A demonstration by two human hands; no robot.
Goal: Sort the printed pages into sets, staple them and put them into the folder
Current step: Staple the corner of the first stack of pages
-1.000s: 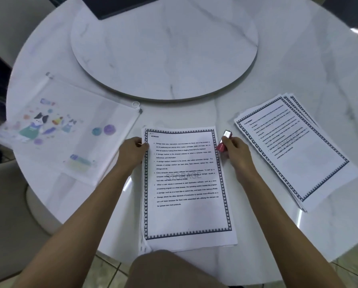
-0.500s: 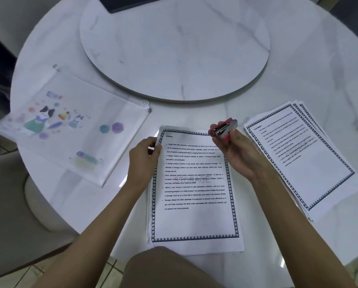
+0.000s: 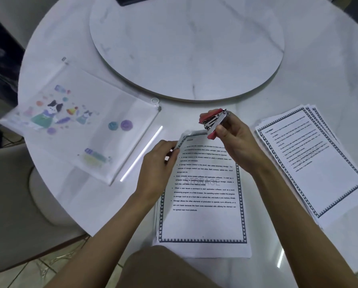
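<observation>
A set of printed pages (image 3: 203, 217) with a patterned border lies in front of me on the white marble table. My left hand (image 3: 159, 163) pinches its top left corner and lifts it slightly. My right hand (image 3: 234, 142) holds a small red and metal stapler (image 3: 213, 121) just above the top edge of the pages, near that raised corner. A second fanned pile of printed pages (image 3: 317, 163) lies to the right. The translucent zip folder (image 3: 78, 125) with cartoon cats lies flat to the left.
A round marble turntable (image 3: 186, 46) fills the middle of the table (image 3: 319, 69). A dark flat object (image 3: 132, 0) sits at its far edge. A beige chair (image 3: 9, 200) stands at the lower left. My knee (image 3: 163, 269) shows under the table's near edge.
My right hand picked the stapler up from beside the pages and carried it left over their top edge. My left hand has bent the top left corner upward.
</observation>
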